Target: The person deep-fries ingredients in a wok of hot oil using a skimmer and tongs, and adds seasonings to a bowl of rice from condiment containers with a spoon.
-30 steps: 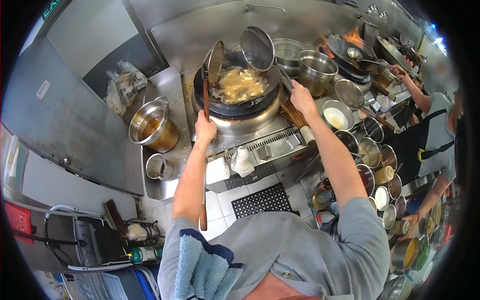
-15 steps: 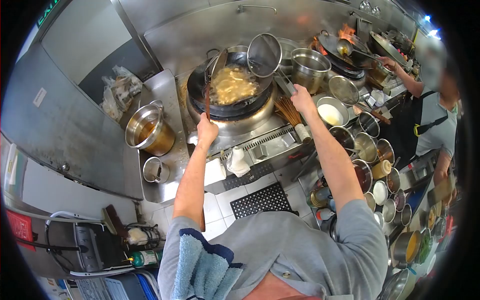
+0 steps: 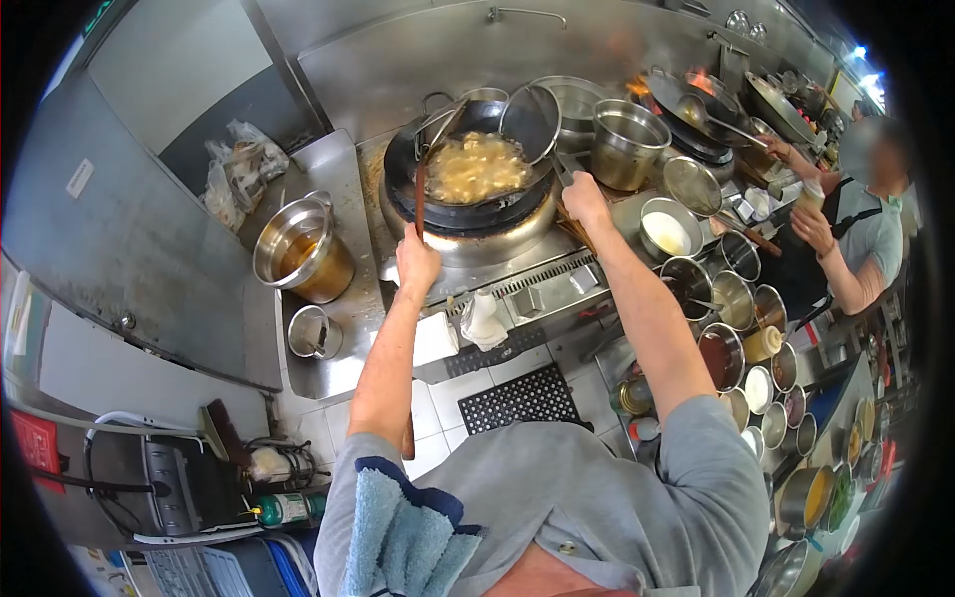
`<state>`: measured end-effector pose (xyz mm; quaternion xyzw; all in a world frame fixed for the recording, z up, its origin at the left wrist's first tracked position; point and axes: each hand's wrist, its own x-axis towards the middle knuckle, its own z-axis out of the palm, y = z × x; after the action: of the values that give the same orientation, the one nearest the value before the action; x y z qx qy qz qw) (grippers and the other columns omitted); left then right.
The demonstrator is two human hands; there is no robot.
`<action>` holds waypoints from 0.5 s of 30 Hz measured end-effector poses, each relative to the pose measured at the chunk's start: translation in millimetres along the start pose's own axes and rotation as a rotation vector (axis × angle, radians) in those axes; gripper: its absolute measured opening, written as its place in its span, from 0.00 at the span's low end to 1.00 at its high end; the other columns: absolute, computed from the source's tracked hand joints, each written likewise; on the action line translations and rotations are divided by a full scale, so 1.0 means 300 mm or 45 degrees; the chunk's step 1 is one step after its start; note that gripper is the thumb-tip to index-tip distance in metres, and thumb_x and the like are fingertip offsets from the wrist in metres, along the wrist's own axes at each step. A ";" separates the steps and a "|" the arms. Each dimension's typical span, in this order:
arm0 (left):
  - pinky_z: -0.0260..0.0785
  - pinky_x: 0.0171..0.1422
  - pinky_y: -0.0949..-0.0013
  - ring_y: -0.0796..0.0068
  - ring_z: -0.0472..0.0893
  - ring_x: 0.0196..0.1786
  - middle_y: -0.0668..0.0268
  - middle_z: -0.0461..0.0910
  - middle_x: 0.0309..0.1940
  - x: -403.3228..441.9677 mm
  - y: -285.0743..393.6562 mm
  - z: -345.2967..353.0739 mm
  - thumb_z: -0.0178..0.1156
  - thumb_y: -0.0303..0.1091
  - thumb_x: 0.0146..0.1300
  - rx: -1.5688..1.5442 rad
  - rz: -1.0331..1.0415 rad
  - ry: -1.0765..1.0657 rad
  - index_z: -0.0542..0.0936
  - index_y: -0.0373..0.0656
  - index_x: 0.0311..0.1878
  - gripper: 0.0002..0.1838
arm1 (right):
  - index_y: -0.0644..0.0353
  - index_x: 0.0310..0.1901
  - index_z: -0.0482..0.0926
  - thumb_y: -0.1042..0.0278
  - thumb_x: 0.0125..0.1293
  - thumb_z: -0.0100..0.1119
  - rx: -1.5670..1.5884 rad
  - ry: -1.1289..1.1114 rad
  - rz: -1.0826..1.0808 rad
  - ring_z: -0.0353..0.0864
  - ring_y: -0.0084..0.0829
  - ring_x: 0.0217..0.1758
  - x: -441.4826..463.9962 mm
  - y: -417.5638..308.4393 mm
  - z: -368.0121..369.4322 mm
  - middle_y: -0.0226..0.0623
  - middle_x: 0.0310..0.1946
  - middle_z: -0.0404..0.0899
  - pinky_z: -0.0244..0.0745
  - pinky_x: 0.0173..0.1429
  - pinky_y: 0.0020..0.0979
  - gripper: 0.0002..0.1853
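My left hand [image 3: 417, 261] is closed on the wooden handle [image 3: 420, 199] of a strainer, whose round head [image 3: 439, 127] tilts at the wok's left side. My right hand [image 3: 585, 199] grips the metal handle of a mesh strainer [image 3: 530, 123], its head raised at the wok's right rim. Between the two strainers, pale yellow pieces [image 3: 477, 167] bubble in oil inside the black wok [image 3: 402, 169]. The wok sits on a round steel burner ring [image 3: 477, 247].
A pot of brown liquid [image 3: 304, 249] stands left of the wok, with a small pot [image 3: 314, 332] nearer me. Steel pots [image 3: 631, 145] and sauce containers [image 3: 720, 356] line the right. Another person [image 3: 863, 224] works at a flaming wok [image 3: 686, 117] on the far right.
The right strainer has dropped lower and tilted at the wok's rim, and the left strainer's head has leaned over. The other person's lower hand has come up, holding a pale object.
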<state>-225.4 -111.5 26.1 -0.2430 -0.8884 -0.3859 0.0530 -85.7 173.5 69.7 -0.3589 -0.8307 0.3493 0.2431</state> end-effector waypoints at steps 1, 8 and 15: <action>0.68 0.53 0.49 0.40 0.76 0.49 0.40 0.77 0.41 0.002 0.001 -0.012 0.51 0.23 0.55 0.041 0.003 -0.006 0.67 0.40 0.59 0.24 | 0.76 0.46 0.72 0.77 0.55 0.46 0.277 -0.038 0.118 0.82 0.46 0.27 -0.002 -0.004 0.011 0.58 0.28 0.79 0.74 0.31 0.41 0.17; 0.70 0.51 0.49 0.42 0.78 0.46 0.45 0.76 0.45 0.040 0.041 -0.011 0.52 0.24 0.55 0.290 -0.029 -0.082 0.66 0.48 0.62 0.28 | 0.73 0.61 0.64 0.81 0.57 0.43 0.695 -0.141 0.221 0.67 0.24 0.13 -0.010 -0.008 -0.074 0.32 0.17 0.68 0.55 0.13 0.28 0.27; 0.74 0.45 0.52 0.45 0.81 0.42 0.42 0.73 0.47 0.014 -0.008 0.019 0.54 0.23 0.53 0.527 0.161 -0.139 0.65 0.49 0.65 0.32 | 0.71 0.63 0.60 0.84 0.57 0.38 0.850 -0.087 0.247 0.64 0.21 0.17 -0.054 -0.027 -0.227 0.36 0.23 0.70 0.54 0.14 0.23 0.28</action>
<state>-229.8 -107.2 21.9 -0.3027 -0.9332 -0.1774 0.0777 -34.3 184.7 116.7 -0.3248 -0.6403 0.6352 0.2847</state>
